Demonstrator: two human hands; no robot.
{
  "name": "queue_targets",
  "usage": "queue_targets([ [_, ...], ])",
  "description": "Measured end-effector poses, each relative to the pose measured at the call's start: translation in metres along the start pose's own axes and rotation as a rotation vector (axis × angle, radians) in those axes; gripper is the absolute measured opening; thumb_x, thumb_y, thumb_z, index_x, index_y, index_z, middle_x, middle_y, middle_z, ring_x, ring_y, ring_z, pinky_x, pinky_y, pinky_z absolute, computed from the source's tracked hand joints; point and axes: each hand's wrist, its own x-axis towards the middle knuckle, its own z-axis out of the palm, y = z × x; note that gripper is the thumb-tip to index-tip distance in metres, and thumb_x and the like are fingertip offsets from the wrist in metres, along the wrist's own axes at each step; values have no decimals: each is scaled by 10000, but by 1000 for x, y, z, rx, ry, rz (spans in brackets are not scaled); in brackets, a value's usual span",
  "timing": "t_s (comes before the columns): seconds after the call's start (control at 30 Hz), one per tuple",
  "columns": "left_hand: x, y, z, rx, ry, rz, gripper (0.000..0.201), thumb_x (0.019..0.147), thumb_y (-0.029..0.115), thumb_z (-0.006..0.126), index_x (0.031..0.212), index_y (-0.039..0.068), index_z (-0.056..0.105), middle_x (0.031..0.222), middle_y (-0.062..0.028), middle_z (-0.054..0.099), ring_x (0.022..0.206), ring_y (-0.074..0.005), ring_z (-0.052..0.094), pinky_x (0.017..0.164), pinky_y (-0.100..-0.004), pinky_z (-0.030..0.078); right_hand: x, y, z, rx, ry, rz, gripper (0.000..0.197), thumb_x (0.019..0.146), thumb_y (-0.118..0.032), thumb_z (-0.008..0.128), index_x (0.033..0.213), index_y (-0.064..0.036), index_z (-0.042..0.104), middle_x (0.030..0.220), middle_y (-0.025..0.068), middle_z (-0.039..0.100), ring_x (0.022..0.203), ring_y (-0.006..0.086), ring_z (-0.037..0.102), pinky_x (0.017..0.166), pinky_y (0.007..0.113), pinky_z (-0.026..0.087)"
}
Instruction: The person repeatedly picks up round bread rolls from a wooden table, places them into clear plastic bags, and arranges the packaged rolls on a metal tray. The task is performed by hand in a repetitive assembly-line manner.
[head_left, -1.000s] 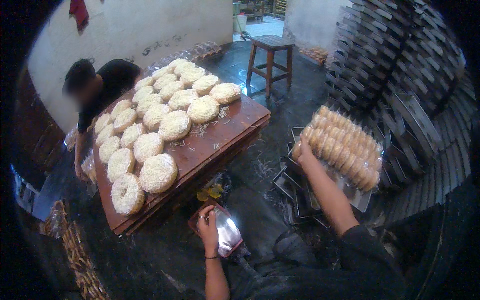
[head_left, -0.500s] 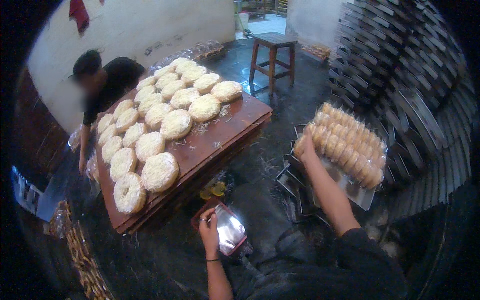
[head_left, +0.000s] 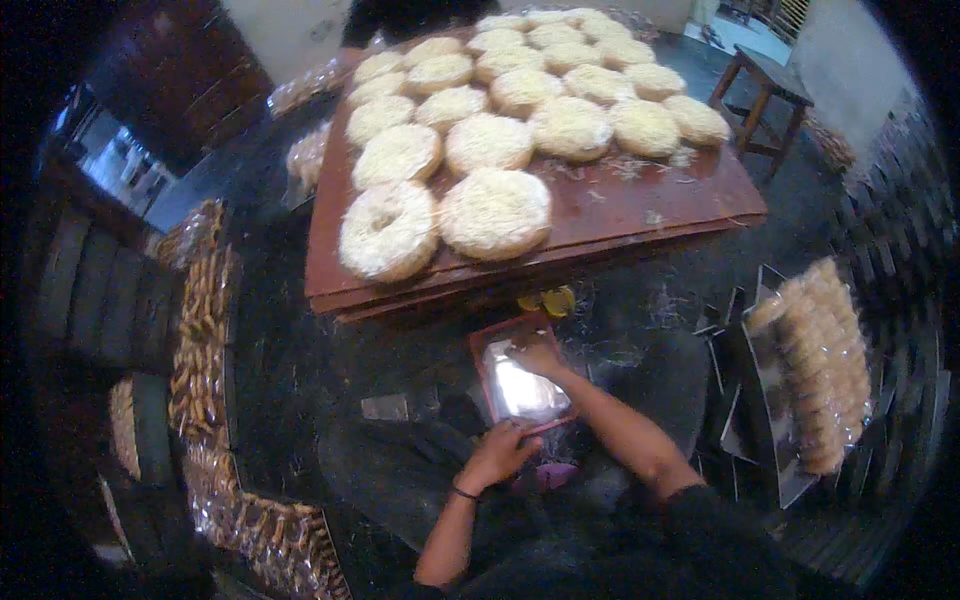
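Note:
A shallow red-rimmed tray [head_left: 571,411] lies low in front of me, with a shiny, clear-looking plastic sheet or stack of bags [head_left: 522,393] in it. My right hand [head_left: 537,356] reaches over the far part of the tray, its fingers on the shiny plastic and smeared by motion. At the near edge of the tray rests my left hand [head_left: 497,457], fingers bent toward the rim; whether they grip anything is unclear. Beyond the tray, round breads topped with pale shreds [head_left: 495,213] stand in rows on a stack of reddish-brown boards [head_left: 660,200].
On the right, bagged rolls [head_left: 825,365] sit on a metal tray [head_left: 768,400] above more tins. Bagged breads [head_left: 205,340] line the left side. A wooden stool [head_left: 770,85] stands far right. Yellow pieces [head_left: 550,301] lie under the boards' edge. A person in dark clothes [head_left: 410,15] is behind the boards.
The view has swung left. My right hand has left the bagged rolls and come to the plastic in the red-rimmed tray. My left hand has shifted to the tray's near edge.

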Motion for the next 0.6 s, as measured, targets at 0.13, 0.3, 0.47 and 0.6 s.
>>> queue_targets([
  [0.13,12,-7,28,290,-229,-68,532,894,462,437,1269,85,434,1263,-168,468,1179,-337,439,933,-572,294,36,130,90,-431,-126,-222,737,637,-477,725,1106,39,490,1143,215,490,1070,382,457,865,452,438],
  [0.3,-5,-36,47,125,-23,-20,526,894,435,454,1262,60,437,1262,-174,464,1181,-341,425,1003,-443,310,9,90,109,-676,-37,-336,622,615,-436,736,1038,-25,539,1141,161,476,1081,335,452,854,519,405],
  [0.47,-6,-40,45,59,13,-7,507,892,409,474,1225,26,462,1218,-180,489,1140,-334,454,986,-403,343,15,88,116,-763,-58,-431,432,611,-400,732,867,-68,630,1065,153,551,1019,311,525,755,477,451],
  [0.6,12,-39,50,14,-41,13,467,897,387,478,1183,19,499,1161,-185,523,1113,-306,483,967,-392,363,49,120,117,-648,-351,-236,270,708,-264,632,895,-71,661,849,173,630,832,295,618,755,421,481],
])
